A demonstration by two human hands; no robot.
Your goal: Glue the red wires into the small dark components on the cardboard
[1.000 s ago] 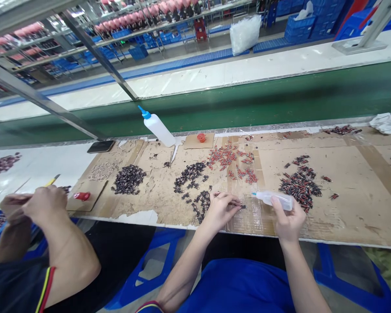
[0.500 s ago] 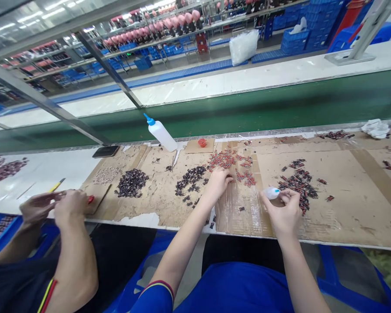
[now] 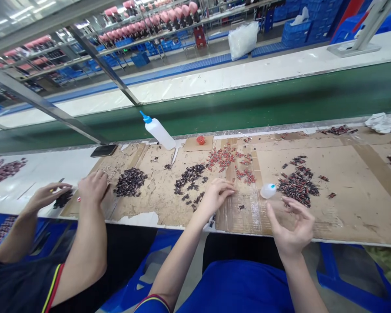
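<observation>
My left hand [image 3: 217,194] is over the cardboard just below a pile of small red-and-black parts [image 3: 222,159]. Its fingertips are pressed together, and anything between them is too small to make out. A small translucent bottle with a blue tip [image 3: 267,191] rests on the cardboard between my hands. Beside it my right hand [image 3: 293,224] is open, thumb and fingers apart, holding nothing. Above this hand lies a heap of dark parts with red bits [image 3: 299,186]. Loose black pieces [image 3: 190,178] spread to the left of my left hand.
At left, a co-worker's two hands [image 3: 93,187] work at the same bench. A large white bottle with a blue nozzle [image 3: 160,134] leans at the back, near a red cap [image 3: 200,140]. Another black pile [image 3: 130,182] and a dark phone-like slab [image 3: 104,150] lie farther left.
My right hand has let go of the small bottle and moved down and right. My left hand has drawn back from the red-and-black parts. The co-worker's hands have moved apart.
</observation>
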